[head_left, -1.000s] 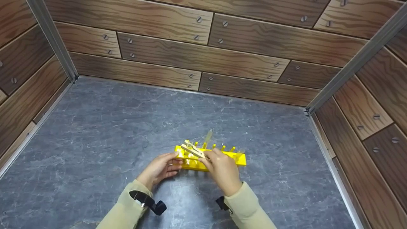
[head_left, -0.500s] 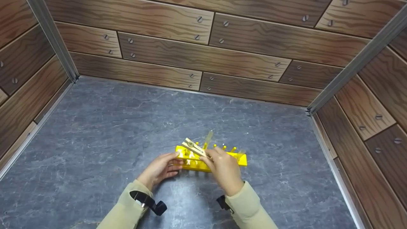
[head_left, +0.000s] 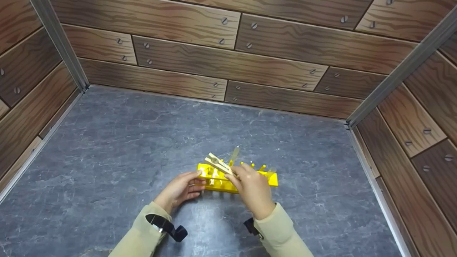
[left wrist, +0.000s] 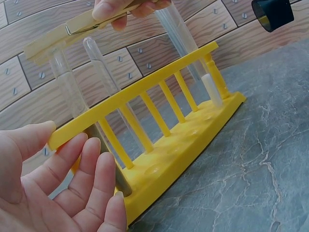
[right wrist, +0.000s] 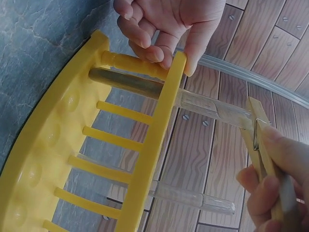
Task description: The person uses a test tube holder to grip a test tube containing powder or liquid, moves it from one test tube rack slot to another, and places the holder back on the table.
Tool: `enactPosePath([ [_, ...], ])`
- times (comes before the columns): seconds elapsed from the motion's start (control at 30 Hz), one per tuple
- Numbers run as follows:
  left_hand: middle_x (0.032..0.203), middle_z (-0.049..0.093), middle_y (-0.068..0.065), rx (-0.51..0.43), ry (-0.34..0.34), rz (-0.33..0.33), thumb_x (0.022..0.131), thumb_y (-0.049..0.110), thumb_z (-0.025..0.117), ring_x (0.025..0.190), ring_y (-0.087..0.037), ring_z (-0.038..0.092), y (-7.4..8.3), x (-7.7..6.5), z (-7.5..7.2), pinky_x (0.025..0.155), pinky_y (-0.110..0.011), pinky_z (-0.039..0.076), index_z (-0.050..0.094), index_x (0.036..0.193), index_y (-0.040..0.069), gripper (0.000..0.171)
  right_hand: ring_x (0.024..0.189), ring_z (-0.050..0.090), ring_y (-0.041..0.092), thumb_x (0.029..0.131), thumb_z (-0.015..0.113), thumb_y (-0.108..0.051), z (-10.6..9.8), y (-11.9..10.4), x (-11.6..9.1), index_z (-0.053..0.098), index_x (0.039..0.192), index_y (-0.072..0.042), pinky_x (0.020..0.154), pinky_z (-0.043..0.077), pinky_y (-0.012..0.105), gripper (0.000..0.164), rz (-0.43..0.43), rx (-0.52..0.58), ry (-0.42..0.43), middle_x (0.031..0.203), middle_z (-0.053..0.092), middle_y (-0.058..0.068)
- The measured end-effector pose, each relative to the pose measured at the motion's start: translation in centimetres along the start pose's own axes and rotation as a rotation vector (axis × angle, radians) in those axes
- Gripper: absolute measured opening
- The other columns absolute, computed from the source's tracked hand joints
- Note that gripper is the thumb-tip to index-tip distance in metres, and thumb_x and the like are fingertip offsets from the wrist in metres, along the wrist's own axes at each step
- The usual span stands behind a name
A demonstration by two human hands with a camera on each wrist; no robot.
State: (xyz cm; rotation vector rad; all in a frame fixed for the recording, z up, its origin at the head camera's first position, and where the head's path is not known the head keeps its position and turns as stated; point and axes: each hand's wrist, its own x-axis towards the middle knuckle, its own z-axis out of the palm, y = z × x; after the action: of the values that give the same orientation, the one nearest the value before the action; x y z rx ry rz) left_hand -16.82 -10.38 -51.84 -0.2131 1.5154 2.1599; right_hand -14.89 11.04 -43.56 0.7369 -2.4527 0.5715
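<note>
A yellow test tube rack point(head_left: 272, 178) stands on the grey marbled surface. My left hand point(head_left: 181, 189) pinches the left end of its top bar between thumb and fingers. In my right hand point(head_left: 254, 189) is a wooden test tube clamp point(head_left: 218, 165), slanting over the rack. The clamp's jaws close round the upper end of a glass test tube point(left wrist: 67, 82), which stands in the rack's end hole beside my left hand. Its lower part, a dark grey-brown length point(right wrist: 130, 83), shows below the bar. A second, clear tube point(right wrist: 193, 195) stands farther along the rack.
At the rack's far end is another clear tube point(left wrist: 178, 29), with a short whitish piece point(left wrist: 211, 89) below it. Wood-patterned walls point(head_left: 228, 64) enclose the surface at the back and sides. A black strap point(head_left: 160, 225) is round the left wrist.
My right hand and the clamp have shifted slightly right, and the clamp's tip is a little higher. My left hand keeps its hold on the rack.
</note>
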Motion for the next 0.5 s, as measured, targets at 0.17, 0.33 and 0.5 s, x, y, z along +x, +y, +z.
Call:
enactPosePath([
  [0.17, 0.093, 0.062, -0.005, 0.013, -0.007, 0.006, 0.091, 0.034, 0.056, 0.09, -0.024, 0.061, 0.0, -0.03, -0.05, 0.08, -0.035, 0.049, 0.059, 0.098, 0.008, 0.027, 0.051, 0.044, 0.007, 0.081, 0.07, -0.028, -0.13, -0.06, 0.08, 0.07, 0.088, -0.006, 0.046, 0.042, 0.021, 0.023, -0.005, 0.006, 0.007, 0.072, 0.058, 0.0],
  [0.33, 0.094, 0.062, -0.006, 0.019, -0.011, 0.011, 0.091, 0.035, 0.056, 0.09, -0.024, 0.061, -0.03, -0.03, -0.08, 0.081, -0.036, 0.049, 0.059, 0.1, 0.007, 0.03, 0.051, 0.043, 0.007, 0.081, 0.071, -0.027, -0.22, -0.07, 0.1, 0.069, 0.087, -0.006, 0.046, 0.042, 0.021, 0.022, -0.013, 0.006, 0.024, 0.072, 0.057, 0.0],
  [0.5, 0.093, 0.063, -0.006, 0.013, -0.006, 0.007, 0.091, 0.035, 0.057, 0.091, -0.024, 0.061, -0.02, -0.02, -0.06, 0.08, -0.035, 0.049, 0.059, 0.1, 0.007, 0.03, 0.051, 0.043, 0.007, 0.08, 0.071, -0.027, -0.33, -0.12, 0.13, 0.07, 0.087, -0.006, 0.046, 0.041, 0.021, 0.022, -0.016, 0.01, 0.037, 0.071, 0.056, 0.0],
])
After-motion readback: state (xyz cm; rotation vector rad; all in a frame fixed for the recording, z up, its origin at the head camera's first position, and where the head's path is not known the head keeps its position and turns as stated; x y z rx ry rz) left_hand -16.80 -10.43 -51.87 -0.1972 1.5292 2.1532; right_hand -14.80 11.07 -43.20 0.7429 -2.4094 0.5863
